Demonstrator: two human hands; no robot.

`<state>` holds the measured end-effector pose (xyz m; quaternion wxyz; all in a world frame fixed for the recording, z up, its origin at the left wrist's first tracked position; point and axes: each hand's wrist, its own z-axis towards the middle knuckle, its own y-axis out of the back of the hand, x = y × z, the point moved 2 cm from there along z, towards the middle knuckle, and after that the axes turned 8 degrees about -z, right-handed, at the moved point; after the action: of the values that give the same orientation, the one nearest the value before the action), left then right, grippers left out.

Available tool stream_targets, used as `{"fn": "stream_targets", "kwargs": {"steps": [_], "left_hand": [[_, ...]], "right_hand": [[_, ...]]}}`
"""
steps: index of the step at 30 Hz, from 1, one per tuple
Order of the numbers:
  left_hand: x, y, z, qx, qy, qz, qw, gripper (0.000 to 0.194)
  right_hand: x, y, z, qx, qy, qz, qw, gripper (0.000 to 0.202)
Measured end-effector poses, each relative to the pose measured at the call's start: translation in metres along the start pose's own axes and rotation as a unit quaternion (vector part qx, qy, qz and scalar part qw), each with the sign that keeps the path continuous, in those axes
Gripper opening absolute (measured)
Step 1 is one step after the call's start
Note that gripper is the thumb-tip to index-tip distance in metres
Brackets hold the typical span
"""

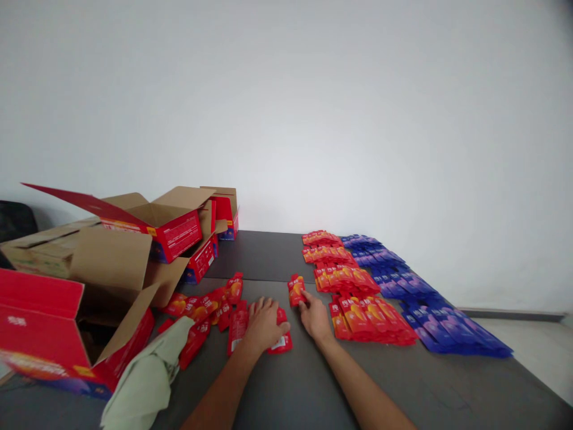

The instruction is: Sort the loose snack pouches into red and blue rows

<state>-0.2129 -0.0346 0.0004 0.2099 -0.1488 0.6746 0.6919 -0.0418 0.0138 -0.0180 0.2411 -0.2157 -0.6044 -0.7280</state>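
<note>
My right hand [313, 313] pinches the lower right edge of a red pouch [296, 289] at the middle of the dark table [277, 251]. My left hand [265, 324] lies palm down, fingers spread, between two red pouches: one [237, 325] at its left, and another [281, 343] partly under its thumb. Loose red pouches [199, 307] lie in a jumbled pile further left. To the right of my right hand, overlapping red pouches [371, 319] form rows going back, with rows of blue pouches [452, 329] beyond them.
An open red carton [40, 328] stands at the front left, with more open cartons [179, 233] behind it. A pale green cloth [145, 382] lies by its right side. A white wall [286, 119] rises behind the table.
</note>
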Motion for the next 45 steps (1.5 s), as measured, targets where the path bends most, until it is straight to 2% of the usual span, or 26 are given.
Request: {"fn": "stream_targets", "kwargs": {"steps": [3,8,12,16,21,26,30,34,38,40,43,45], "left_hand": [[0.008,0.004,0.001,0.008,0.013,0.003,1.0,0.066],[0.017,0.011,0.004,-0.002,0.027,-0.005,1.0,0.062],[0.019,0.011,0.007,-0.028,0.036,-0.022,0.999,0.068],[0.026,0.007,0.013,-0.076,0.039,-0.078,0.993,0.064],[0.033,0.007,0.021,-0.128,0.032,-0.226,0.965,0.053],[0.028,0.015,0.022,-0.163,0.014,-0.349,0.923,0.041],[0.021,0.02,0.021,-0.191,-0.005,-0.38,0.905,0.034],[0.011,0.023,0.016,-0.204,-0.03,-0.337,0.919,0.024],[-0.004,0.023,0.007,-0.201,-0.052,-0.284,0.936,0.014],[-0.012,0.021,0.003,-0.184,-0.064,-0.291,0.937,0.017],[-0.023,0.017,0.0,-0.151,-0.078,-0.353,0.92,0.025],[-0.025,0.015,0.001,-0.131,-0.067,-0.431,0.89,0.03]], "right_hand": [[0.001,-0.003,0.004,-0.006,0.038,-0.065,0.997,0.042],[0.0,-0.004,0.001,-0.03,0.057,-0.178,0.982,0.034],[0.006,0.002,-0.005,-0.041,0.061,-0.195,0.978,0.03],[0.017,0.005,-0.021,-0.034,0.097,-0.136,0.985,0.027],[0.035,0.001,-0.049,0.036,0.148,-0.039,0.988,0.021],[0.04,-0.003,-0.056,0.072,0.109,0.068,0.989,0.019],[0.04,-0.011,-0.053,0.111,0.09,0.167,0.976,0.016],[0.04,-0.011,-0.053,0.08,0.085,0.217,0.969,0.019],[0.04,0.003,-0.051,0.027,0.089,0.228,0.969,0.027],[0.042,0.011,-0.05,0.009,0.099,0.237,0.966,0.03],[0.048,0.02,-0.052,0.001,0.131,0.244,0.961,0.033],[0.055,0.025,-0.057,0.004,0.162,0.232,0.959,0.03]]}}
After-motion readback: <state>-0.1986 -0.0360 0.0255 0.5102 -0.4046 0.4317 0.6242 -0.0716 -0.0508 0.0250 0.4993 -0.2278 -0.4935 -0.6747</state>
